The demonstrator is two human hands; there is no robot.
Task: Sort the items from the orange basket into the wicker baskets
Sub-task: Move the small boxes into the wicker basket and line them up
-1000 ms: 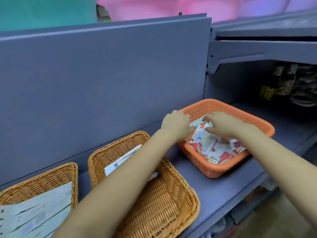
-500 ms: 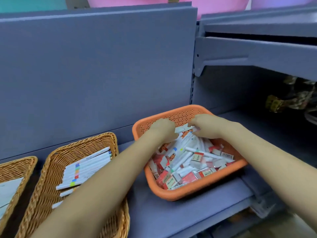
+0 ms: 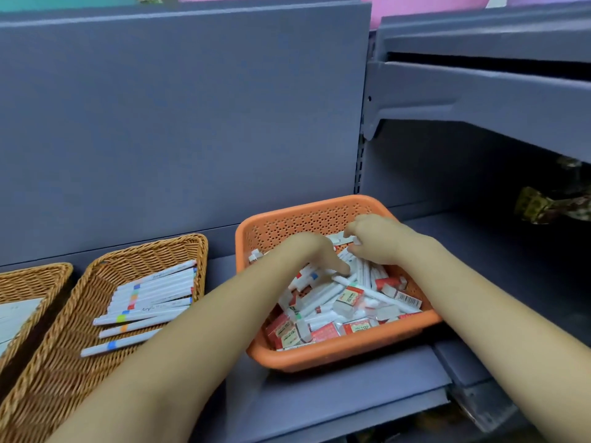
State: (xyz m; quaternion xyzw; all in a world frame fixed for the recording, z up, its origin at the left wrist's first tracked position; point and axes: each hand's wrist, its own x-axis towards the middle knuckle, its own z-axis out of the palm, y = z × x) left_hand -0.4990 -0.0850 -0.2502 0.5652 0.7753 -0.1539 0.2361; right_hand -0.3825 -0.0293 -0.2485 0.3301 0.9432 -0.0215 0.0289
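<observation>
Inside the orange basket (image 3: pixel 323 219), both of the person's hands reach into a heap of white pens and small red-and-white boxes (image 3: pixel 348 297). The left hand (image 3: pixel 307 254) lies palm down with its fingers spread over the pens; whether it grips any of them cannot be told. The right hand (image 3: pixel 377 239), near the far wall, pinches a small white item (image 3: pixel 339 240) between thumb and fingertips. The basket sits on a grey-blue shelf (image 3: pixel 335 398). Just to its left stands a wicker basket (image 3: pixel 64 362) holding white pens with coloured bands (image 3: pixel 150 298), laid side by side. A second wicker basket (image 3: pixel 32 279) shows at the left edge, with white paper inside.
</observation>
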